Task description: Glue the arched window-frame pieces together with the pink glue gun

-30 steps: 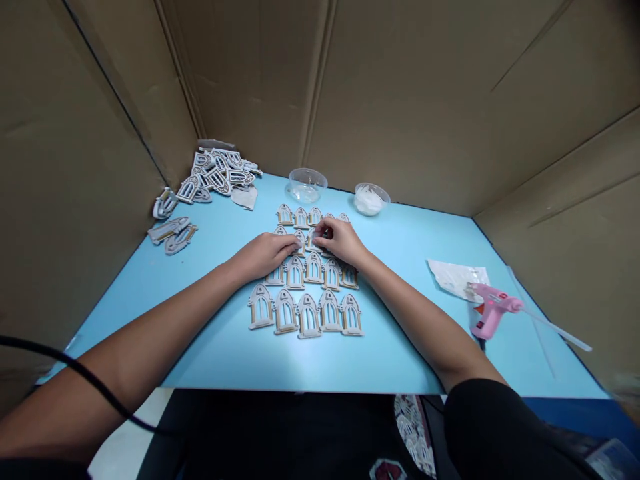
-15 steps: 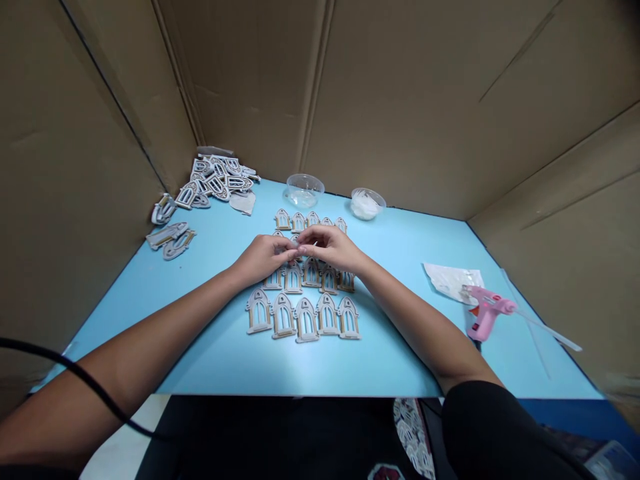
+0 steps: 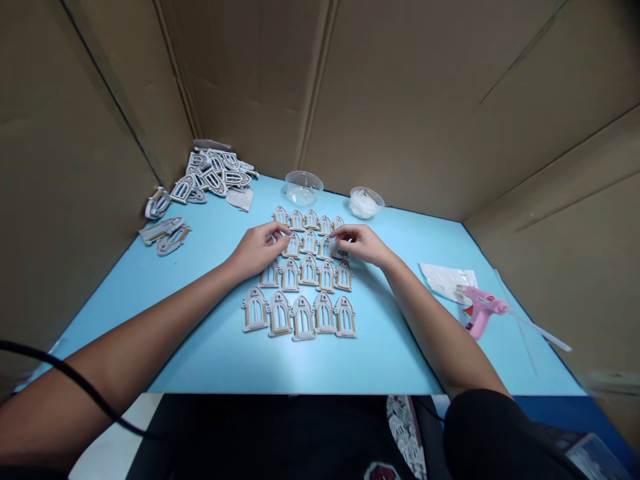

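Rows of small arched window-shaped pieces (image 3: 303, 319), pale grey with tan edges, lie on the light blue table. Over the left end of the second row from the back is my left hand (image 3: 259, 251), its thumb and fingers curled together at the tips. Whatever those fingertips hold, if anything, is too small to make out. My right hand (image 3: 364, 245) hovers at the other end of that row, thumb and forefinger pinched. Something pale and tiny seems to show at its fingertips, but I cannot name it. Both hands partly cover the window pieces beneath them.
Two clear plastic bowls (image 3: 303, 189) stand at the back, the right one holding whitish scraps (image 3: 365, 204). More window pieces (image 3: 214, 175) are heaped in the back left corner. At the right lie a pink glue gun (image 3: 483, 308) and a white packet (image 3: 447, 280). Cardboard walls (image 3: 390, 100) enclose the table.
My hands, which were touching over the middle of the rows, have parted. The left has shifted slightly left and the right has moved to the right, uncovering window pieces between them.
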`<state>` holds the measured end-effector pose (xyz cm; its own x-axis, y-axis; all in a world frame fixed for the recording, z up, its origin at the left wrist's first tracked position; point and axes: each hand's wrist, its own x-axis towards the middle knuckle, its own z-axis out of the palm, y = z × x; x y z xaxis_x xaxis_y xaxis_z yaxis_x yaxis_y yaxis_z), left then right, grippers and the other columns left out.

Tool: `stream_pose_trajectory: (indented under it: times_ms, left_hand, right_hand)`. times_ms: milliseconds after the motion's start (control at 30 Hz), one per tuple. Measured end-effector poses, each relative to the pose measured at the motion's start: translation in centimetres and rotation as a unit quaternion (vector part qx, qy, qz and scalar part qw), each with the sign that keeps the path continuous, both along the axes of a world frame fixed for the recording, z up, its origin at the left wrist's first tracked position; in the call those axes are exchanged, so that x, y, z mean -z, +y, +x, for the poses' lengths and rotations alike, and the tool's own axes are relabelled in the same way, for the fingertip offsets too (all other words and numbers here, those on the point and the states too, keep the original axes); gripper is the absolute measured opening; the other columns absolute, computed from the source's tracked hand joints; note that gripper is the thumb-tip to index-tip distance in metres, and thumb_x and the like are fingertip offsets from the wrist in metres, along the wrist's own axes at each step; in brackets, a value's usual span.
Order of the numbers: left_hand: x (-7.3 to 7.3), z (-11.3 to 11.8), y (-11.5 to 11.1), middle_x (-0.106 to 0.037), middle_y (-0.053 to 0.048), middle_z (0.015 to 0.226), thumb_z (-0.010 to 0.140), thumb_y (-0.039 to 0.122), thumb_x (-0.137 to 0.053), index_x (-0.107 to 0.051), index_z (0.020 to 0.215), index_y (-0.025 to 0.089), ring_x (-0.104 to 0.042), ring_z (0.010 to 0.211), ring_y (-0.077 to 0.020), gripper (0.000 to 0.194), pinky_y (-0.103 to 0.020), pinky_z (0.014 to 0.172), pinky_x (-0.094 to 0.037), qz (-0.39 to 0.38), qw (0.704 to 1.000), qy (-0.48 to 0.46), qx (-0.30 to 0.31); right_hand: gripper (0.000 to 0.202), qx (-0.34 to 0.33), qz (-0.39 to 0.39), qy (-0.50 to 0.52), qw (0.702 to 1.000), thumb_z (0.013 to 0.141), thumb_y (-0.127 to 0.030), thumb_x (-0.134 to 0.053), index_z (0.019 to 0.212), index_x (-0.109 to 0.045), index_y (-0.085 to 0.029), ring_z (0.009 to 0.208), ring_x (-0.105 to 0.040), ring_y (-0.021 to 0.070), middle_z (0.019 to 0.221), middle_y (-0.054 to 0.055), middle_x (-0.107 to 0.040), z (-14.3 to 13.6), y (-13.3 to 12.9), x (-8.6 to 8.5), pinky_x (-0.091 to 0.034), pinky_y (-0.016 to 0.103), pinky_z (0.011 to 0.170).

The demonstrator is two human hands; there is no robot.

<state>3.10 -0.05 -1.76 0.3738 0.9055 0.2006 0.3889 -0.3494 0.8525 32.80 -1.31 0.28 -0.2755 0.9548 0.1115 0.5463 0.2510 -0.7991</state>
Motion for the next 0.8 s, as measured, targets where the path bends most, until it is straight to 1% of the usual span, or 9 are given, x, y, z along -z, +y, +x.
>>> stream_pose_trajectory:
  times_ms: [67,167,233,300,367,467,633,700,800]
  left_hand:
    - [0.1,-0.1,0.3,-0.068,-0.003,0.089,0.088,0.037,-0.053,-0.071,0.115,0.018,-0.057,0.071,-0.0186,0.038,-0.031,0.070,-0.044,0.001,1.000,-0.006,-0.010]
    - [0.3,-0.2,0.9,-0.071,-0.007,0.109,0.086,0.027,-0.044,-0.067,0.122,0.017,-0.065,0.092,-0.0226,0.044,-0.035,0.085,-0.050,0.007,1.000,-0.009,-0.019]
    - [0.3,-0.3,1.1,-0.072,-0.008,0.113,0.086,0.023,-0.041,-0.065,0.125,0.016,-0.066,0.103,-0.0249,0.046,-0.038,0.095,-0.050,0.014,1.000,-0.004,-0.017]
    - [0.3,-0.3,1.1,-0.072,-0.009,0.115,0.087,0.022,-0.041,-0.063,0.127,0.015,-0.066,0.110,-0.0265,0.046,-0.041,0.101,-0.049,0.025,1.000,0.007,-0.007]
    - [0.2,-0.3,0.9,-0.073,-0.010,0.115,0.089,0.021,-0.042,-0.063,0.128,0.015,-0.066,0.110,-0.0275,0.045,-0.043,0.102,-0.049,0.037,0.999,0.026,0.009]
    - [0.0,-0.3,0.6,-0.073,-0.010,0.117,0.091,0.022,-0.043,-0.064,0.130,0.016,-0.066,0.107,-0.0277,0.044,-0.044,0.101,-0.050,0.050,0.997,0.052,0.033]
    - [0.2,-0.3,0.7,-0.074,-0.010,0.117,0.095,0.022,-0.040,-0.063,0.132,0.015,-0.067,0.103,-0.0268,0.044,-0.042,0.095,-0.051,0.058,0.996,0.061,0.030]
    - [0.4,-0.4,0.9,-0.074,-0.011,0.117,0.095,0.021,-0.040,-0.064,0.131,0.014,-0.068,0.103,-0.0268,0.044,-0.042,0.094,-0.052,0.060,0.996,0.058,0.023]
    - [0.6,-0.4,1.1,-0.075,-0.010,0.115,0.095,0.020,-0.040,-0.063,0.130,0.014,-0.069,0.102,-0.0262,0.043,-0.043,0.096,-0.053,0.061,0.997,0.053,0.017]
  right_hand:
    - [0.024,0.008,0.003,-0.007,1.000,0.076,-0.032,-0.069,0.093,-0.077,-0.018,0.073,-0.058,0.0166,0.081,0.002,-0.070,0.1,0.1,0.3,-0.048,0.034,0.075]
    - [0.024,0.024,0.006,-0.008,1.000,0.078,-0.036,-0.072,0.096,-0.074,-0.019,0.077,-0.063,0.0182,0.085,0.003,-0.073,0.1,0.6,0.7,-0.050,0.035,0.076]
    - [0.022,0.034,0.004,-0.007,0.999,0.077,-0.035,-0.075,0.093,-0.070,-0.020,0.077,-0.065,0.0187,0.081,0.002,-0.072,0.0,0.9,1.1,-0.051,0.034,0.076]
    - [0.020,0.042,0.003,-0.007,0.999,0.076,-0.033,-0.076,0.088,-0.065,-0.021,0.077,-0.067,0.0189,0.079,0.001,-0.071,-0.1,1.1,1.5,-0.051,0.033,0.074]
    - [0.019,0.048,0.004,-0.010,0.999,0.077,-0.032,-0.076,0.085,-0.063,-0.021,0.077,-0.068,0.0188,0.079,0.001,-0.071,-0.3,1.0,1.8,-0.051,0.033,0.073]
    - [0.017,0.051,0.006,-0.018,0.999,0.079,-0.030,-0.076,0.086,-0.064,-0.021,0.076,-0.068,0.0186,0.079,0.000,-0.071,-0.6,0.8,2.1,-0.051,0.033,0.074]
    - [0.012,0.039,0.011,-0.050,0.998,0.080,-0.026,-0.075,0.087,-0.067,-0.021,0.078,-0.066,0.0192,0.080,0.000,-0.070,-1.1,0.4,2.0,-0.050,0.034,0.077]
    - [0.011,0.038,0.019,-0.067,0.997,0.079,-0.023,-0.076,0.084,-0.066,-0.021,0.080,-0.064,0.0197,0.085,0.002,-0.069,-1.2,0.3,1.9,-0.049,0.035,0.079]
    - [0.018,0.047,0.054,-0.107,0.992,0.076,-0.022,-0.080,0.085,-0.064,-0.022,0.087,-0.060,0.0209,0.101,0.005,-0.065,-1.3,0.2,2.0,-0.048,0.037,0.084]
